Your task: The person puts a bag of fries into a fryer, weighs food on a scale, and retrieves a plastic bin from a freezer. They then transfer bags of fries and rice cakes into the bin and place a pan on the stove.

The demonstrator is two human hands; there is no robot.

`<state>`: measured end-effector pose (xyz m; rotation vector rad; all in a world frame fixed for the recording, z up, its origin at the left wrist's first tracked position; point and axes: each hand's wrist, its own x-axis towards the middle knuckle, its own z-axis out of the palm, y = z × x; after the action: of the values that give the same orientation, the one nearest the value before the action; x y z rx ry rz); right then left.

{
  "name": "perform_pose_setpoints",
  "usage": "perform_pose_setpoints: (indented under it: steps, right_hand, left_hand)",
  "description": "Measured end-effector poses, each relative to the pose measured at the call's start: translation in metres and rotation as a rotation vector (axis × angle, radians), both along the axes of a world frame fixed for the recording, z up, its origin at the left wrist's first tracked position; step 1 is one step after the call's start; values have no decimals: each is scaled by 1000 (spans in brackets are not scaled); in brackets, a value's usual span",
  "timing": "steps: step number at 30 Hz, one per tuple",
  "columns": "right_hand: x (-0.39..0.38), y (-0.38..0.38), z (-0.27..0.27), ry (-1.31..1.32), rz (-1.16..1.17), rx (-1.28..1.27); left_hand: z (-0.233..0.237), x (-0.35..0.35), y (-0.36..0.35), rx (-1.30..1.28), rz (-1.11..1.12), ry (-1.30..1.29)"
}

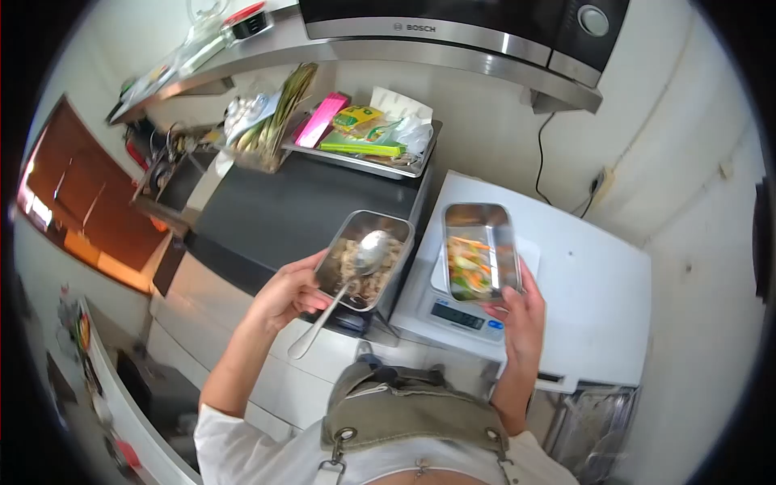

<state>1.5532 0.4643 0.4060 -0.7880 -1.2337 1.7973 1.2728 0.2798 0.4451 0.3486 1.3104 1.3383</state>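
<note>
My left hand (295, 291) grips the left side of a rectangular metal container (402, 234). Pale brownish chopped food (377, 284) lies inside it, along with a large metal spoon (372, 252) whose handle sticks out over the near rim. In my right hand (521, 315) is a second metal container (478, 217), held at its near right corner. Sliced orange, green and pale vegetables (470, 263) cover its bottom. This container overlaps a white digital kitchen scale (436, 301) in the view, and the scale's display shows below it.
The scale stands on a white-topped chest (582, 275) at right. On the dark counter (299, 198), a metal tray (396, 171) holds food packets, beside long green stalks (291, 101). A Bosch microwave (428, 31) sits on a metal shelf (485, 52) above. A cord (541, 166) hangs by the wall.
</note>
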Motion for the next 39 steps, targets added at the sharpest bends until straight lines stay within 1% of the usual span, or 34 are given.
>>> perform_pose_setpoints:
  steps: [2,3,5,6,7,8,9,11,13,14,16,17,19,20,21,23,25,26,27,28,31,33,35,36,37,38,39]
  right_hand:
    - [-41,-12,-11,61,79,-60]
    - [-63,-15,-17,90,122,-93]
    - [-105,-23,-24,78,103,-105]
    - [-123,-27,-26,95,140,-83]
    - [-140,-31,-28,113,174,-61]
    - [-154,-34,-31,114,133,-65]
    - [-166,-37,-35,110,148,-69]
    - [-185,-41,-48,113,171,-82]
    - [-188,-46,-52,134,115,-8]
    - [-184,-49,-50,129,68,-19]
    - [-169,-57,-41,103,-36,-37]
    - [-159,-60,-49,100,-82,-42]
    - [-131,-58,-85,76,-173,34]
    - [-113,-59,-111,-72,-320,113]
    - [-95,-62,-144,-221,-461,191]
    - [-53,-68,-212,-991,-825,596]
    - [-22,-80,-237,-1330,-891,557]
    - [-15,-82,-240,-1339,-896,560]
    - [-9,-83,-244,-1368,-849,545]
    - [-5,-84,-248,-1394,-798,528]
    - [-3,-84,-248,-1424,-758,474]
    - [-7,-85,-234,-1459,-753,484]
    - [-10,-86,-223,-1553,-651,313]
    - [-10,-85,-233,-1558,-652,310]
    - [-10,-82,-250,-1538,-748,436]
    - [-13,-80,-255,-1511,-841,567]
    - [-17,-79,-260,-1513,-837,574]
  left_hand:
    - [-6,-34,-8,-8,101,125]
    - [-12,-53,-10,-3,60,134]
    - [-28,-87,-15,-14,153,212]
    - [-29,-95,-15,-35,182,259]
    - [-31,-104,-15,-36,146,257]
    - [-33,-113,-14,-37,179,294]
    - [-36,-121,-13,-37,208,331]
    - [-46,-142,-14,-20,163,348]
    - [-50,-150,-11,-1,194,302]
    - [-53,-158,-11,23,154,270]
    - [-54,-160,-9,34,128,312]
    - [-55,-163,-9,38,122,335]
    - [-49,-167,-14,59,-8,409]
    - [-49,-166,-15,50,24,459]
    - [-53,-168,-16,60,-3,453]
    - [-60,-173,-17,52,238,756]
    - [-68,-192,-20,110,323,838]
    - [-66,-194,-19,161,358,786]
    - [-65,-194,-19,194,369,777]
    - [-65,-192,-20,212,358,769]
    - [-69,-187,-26,234,347,775]
    - [-70,-184,-28,244,346,784]
    - [-66,-181,-29,253,374,772]
    - [-63,-178,-28,251,370,769]
    - [-60,-175,-27,270,385,776]
    - [-58,-173,-25,288,404,782]
    - [-59,-172,-25,285,410,778]
